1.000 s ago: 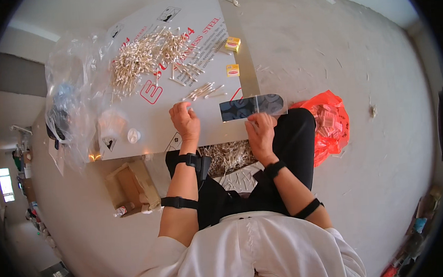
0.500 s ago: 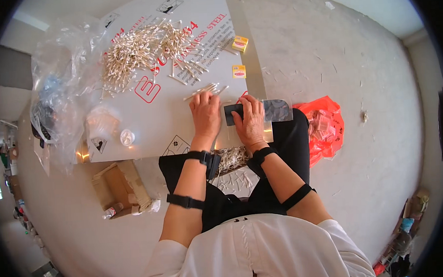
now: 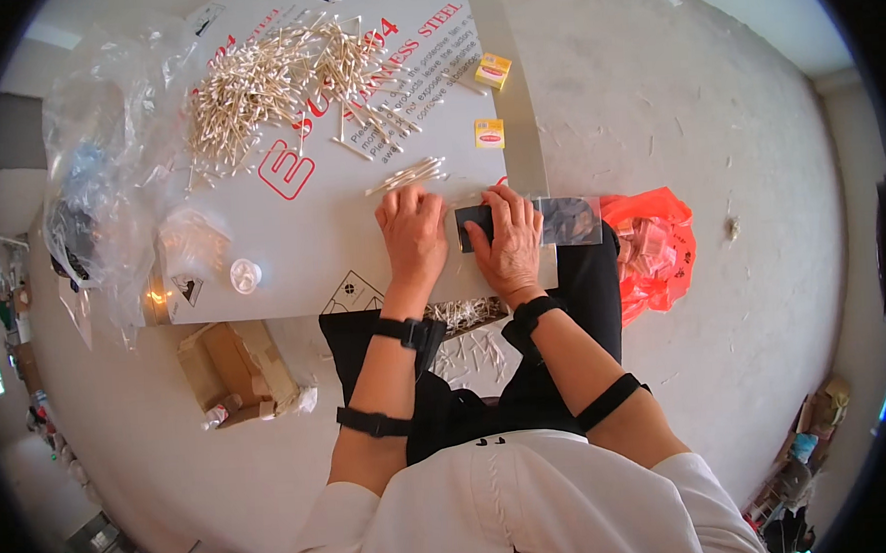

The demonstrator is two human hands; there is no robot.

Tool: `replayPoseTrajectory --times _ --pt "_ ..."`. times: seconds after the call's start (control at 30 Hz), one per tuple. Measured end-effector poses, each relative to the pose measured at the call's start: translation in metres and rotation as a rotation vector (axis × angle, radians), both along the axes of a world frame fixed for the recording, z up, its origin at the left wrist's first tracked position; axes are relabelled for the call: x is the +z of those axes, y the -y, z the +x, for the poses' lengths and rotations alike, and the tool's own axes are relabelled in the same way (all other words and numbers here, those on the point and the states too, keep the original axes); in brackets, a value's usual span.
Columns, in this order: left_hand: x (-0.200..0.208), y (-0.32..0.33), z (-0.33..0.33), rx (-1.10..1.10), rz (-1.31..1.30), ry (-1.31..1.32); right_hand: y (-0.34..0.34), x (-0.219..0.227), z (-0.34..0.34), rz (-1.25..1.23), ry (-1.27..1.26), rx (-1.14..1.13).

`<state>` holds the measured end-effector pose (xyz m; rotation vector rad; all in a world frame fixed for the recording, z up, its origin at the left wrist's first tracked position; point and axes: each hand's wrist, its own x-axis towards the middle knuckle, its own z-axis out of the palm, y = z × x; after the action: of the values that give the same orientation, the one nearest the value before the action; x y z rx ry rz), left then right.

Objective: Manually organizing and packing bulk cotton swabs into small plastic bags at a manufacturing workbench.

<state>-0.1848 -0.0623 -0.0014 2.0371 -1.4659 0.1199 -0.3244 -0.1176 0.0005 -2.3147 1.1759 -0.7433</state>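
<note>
My left hand (image 3: 413,240) is on the metal-sheet tabletop (image 3: 311,238), its fingers curled down just below a small row of cotton swabs (image 3: 408,175). Whether anything is under those fingertips is hidden. My right hand (image 3: 509,241) lies across a flat packet (image 3: 572,221), dark at its left end and see-through grey on the right, with thumb and fingers bent over it. The packet's right end sticks out past the table edge. Farther off lies a big loose heap of cotton swabs (image 3: 253,96).
Two small yellow boxes (image 3: 490,134) stand at the right edge. Clear plastic bags (image 3: 93,195) and a white round tub (image 3: 246,276) are at left. A cardboard box (image 3: 230,373) sits on the floor; a red bag (image 3: 652,251) lies at right. More swabs fill a container (image 3: 470,315) below the table edge.
The view has shifted slightly. The small row of swabs lies closer together, and my left hand has drawn back a little from it. My right hand stays on the packet.
</note>
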Motion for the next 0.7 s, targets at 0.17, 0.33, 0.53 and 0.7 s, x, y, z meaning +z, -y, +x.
replayPoseTrajectory --times 0.17,0.33,0.53,0.7 --pt "0.0 -0.026 0.0 0.027 0.087 0.008 0.001 0.003 -0.004 0.008 -0.01 0.006" --pt "0.008 0.009 0.017 0.09 0.206 0.074 0.0 0.004 0.0 -0.009 0.019 0.019" --pt "0.001 -0.012 0.001 -0.082 0.351 0.081 0.002 -0.001 -0.003 -0.025 0.027 -0.003" --pt "0.008 -0.031 -0.015 -0.113 0.382 0.071 0.002 -0.003 -0.004 -0.003 0.031 0.004"
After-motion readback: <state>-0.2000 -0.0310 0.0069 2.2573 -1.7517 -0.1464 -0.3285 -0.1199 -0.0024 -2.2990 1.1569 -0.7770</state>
